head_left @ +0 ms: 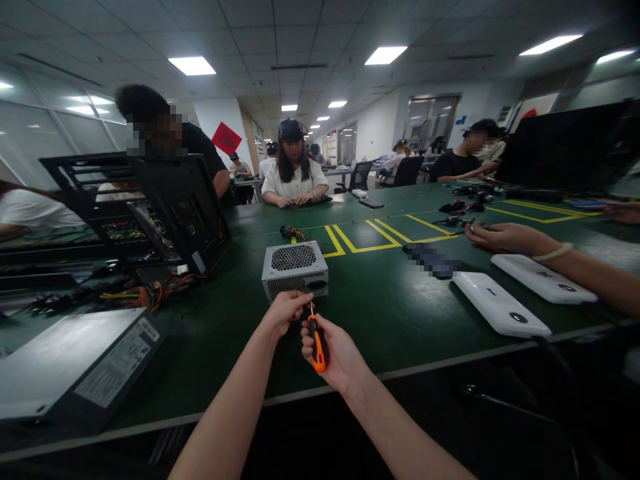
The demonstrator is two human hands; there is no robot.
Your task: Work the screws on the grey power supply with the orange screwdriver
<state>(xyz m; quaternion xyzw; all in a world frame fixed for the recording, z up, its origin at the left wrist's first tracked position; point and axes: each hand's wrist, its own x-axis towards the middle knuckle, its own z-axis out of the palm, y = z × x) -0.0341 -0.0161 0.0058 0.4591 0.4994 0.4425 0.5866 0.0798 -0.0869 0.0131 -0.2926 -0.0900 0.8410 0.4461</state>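
Note:
Wrapped around the handle of an orange and black screwdriver is my right hand, its shaft pointing away from me. At the screwdriver's tip, my left hand is closed in a pinch. Whatever lies between those fingertips is too small to make out. Just beyond both hands sits a grey power supply unit with a honeycomb vent on top and a socket on its near side. A bundle of coloured cables comes out behind it. Whether my left fingers touch the unit, I cannot tell.
An opened computer case stands at the left, with another labelled metal box nearer. On the right lie two white power banks and a blurred dark object. A co-worker's hand reaches in from the right. Yellow tape marks the green table.

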